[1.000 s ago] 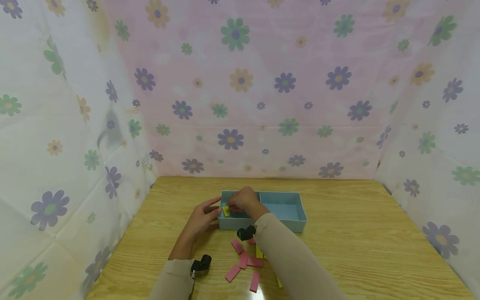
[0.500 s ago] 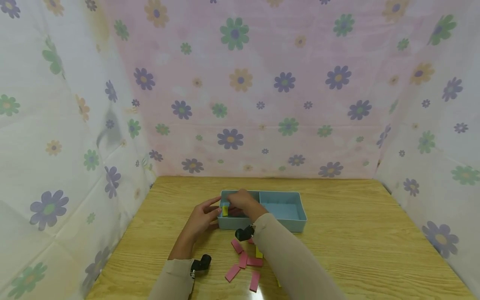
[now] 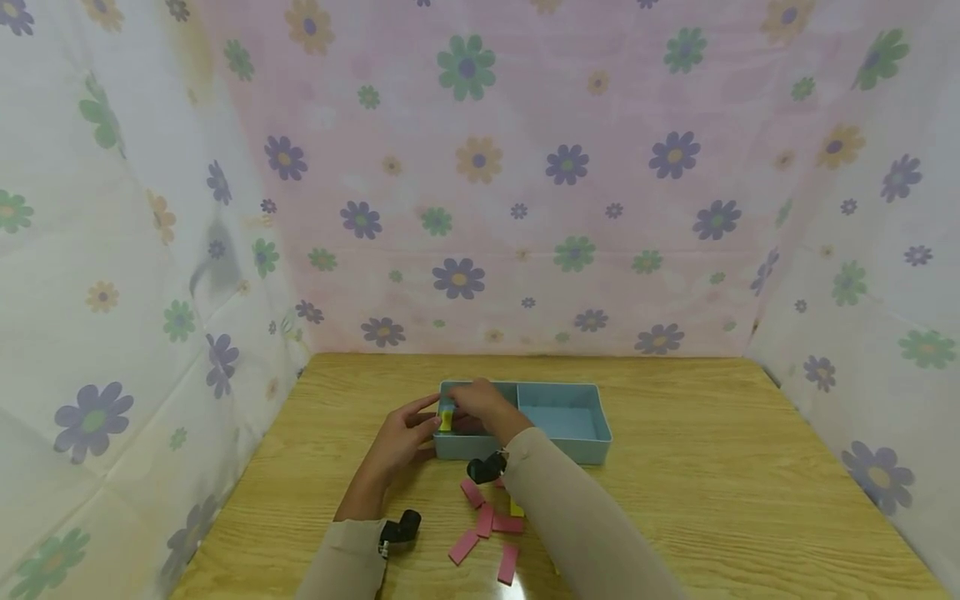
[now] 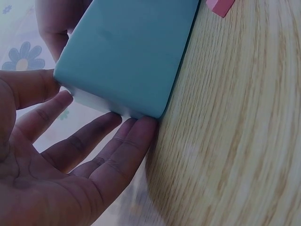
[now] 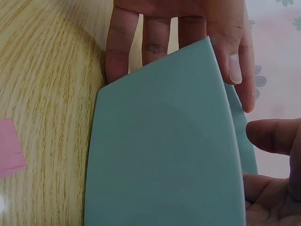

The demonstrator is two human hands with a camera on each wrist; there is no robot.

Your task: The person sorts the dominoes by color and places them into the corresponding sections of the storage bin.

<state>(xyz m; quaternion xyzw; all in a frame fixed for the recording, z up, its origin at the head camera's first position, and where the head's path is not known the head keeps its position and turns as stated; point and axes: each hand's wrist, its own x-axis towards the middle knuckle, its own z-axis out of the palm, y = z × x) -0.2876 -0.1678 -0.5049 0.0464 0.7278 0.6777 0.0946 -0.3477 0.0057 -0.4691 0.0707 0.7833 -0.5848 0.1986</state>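
The yellow block is now sitting almost parallel to the left end of the blue box, where a second ago it was slanting away from it. The right hand is reaching into the box's left compartment, beside the block, and its fingertips are pointing farther toward the box's left end than they were a second ago. In the right wrist view its thumb is stretching out above the box's rim while the other fingers are dipping behind the wall, so I cannot tell whether they are gripping anything.

The left hand is staying where it was, at the outside of the box's left end. Its fingers are reaching out fairly straight and touching that end wall, with the thumb lying at the rim; they are bracing rather than wrapping round the box, and the box itself is hardly shifting.

For the work in hand, this is looking like a small adjustment: the block seems to be getting squared up inside the box rather than carried anywhere.

Elsewhere little is changing. The box's right compartment is showing its bare floor. On the table, in front of the box, several pink blocks are lying scattered, and a second yellow block is peeking out beside the right sleeve.
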